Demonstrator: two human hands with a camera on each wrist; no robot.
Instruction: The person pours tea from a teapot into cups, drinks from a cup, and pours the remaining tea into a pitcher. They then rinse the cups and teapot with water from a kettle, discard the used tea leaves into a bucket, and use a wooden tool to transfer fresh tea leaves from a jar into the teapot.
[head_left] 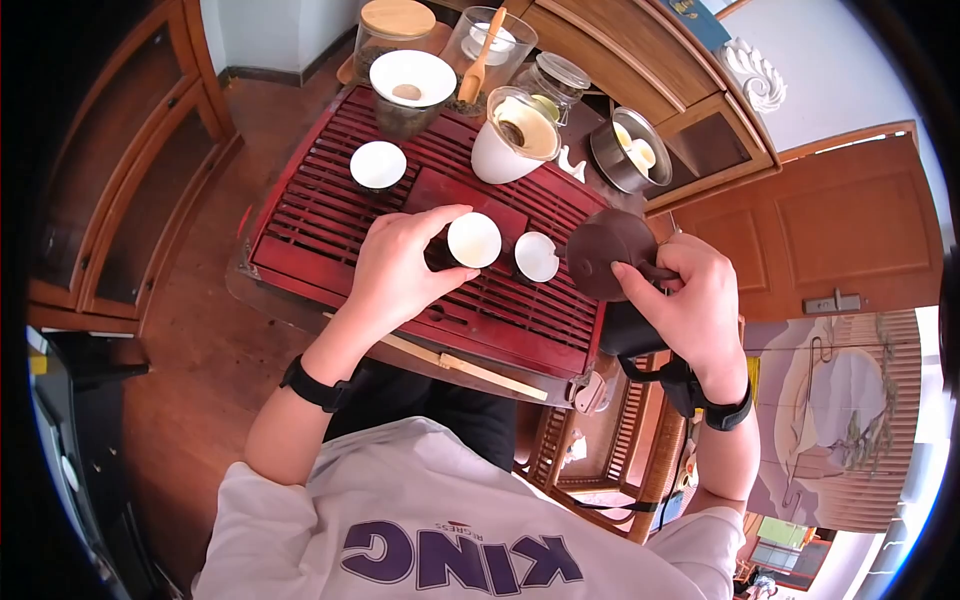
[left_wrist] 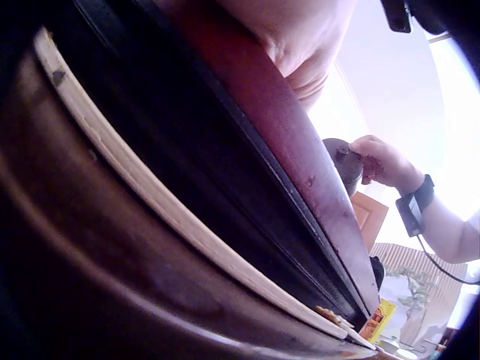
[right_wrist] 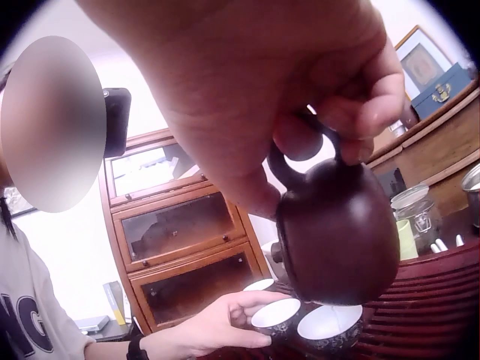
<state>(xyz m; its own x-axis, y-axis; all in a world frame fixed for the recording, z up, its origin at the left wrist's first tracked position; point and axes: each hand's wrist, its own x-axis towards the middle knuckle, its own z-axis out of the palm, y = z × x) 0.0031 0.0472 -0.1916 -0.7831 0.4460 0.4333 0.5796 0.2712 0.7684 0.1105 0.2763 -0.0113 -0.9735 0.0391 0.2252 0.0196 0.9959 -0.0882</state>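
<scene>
My left hand (head_left: pixel 392 262) holds a small cup (head_left: pixel 474 240) between thumb and forefinger, over the red slatted tea tray (head_left: pixel 500 335). The cup is white inside, with a dark patterned outside in the right wrist view. In my right hand (head_left: pixel 703 300) is a dark brown teapot (head_left: pixel 610 250), gripped by its handle. The teapot hangs above the tray's right end, close to a second cup (head_left: pixel 537 258), which stands right of the held one. A third white cup (head_left: pixel 378 165) sits farther back on the left. In the left wrist view the tray's side (left_wrist: pixel 300 161) hides the cups.
Behind the cups stand a white pitcher with a strainer (head_left: pixel 500 160) and a glass vessel topped by a white funnel (head_left: pixel 412 75). Jars, a wooden scoop (head_left: pixel 482 60) and a metal pot (head_left: pixel 630 150) line the back. A light wooden stick (head_left: pixel 465 368) lies along the front edge.
</scene>
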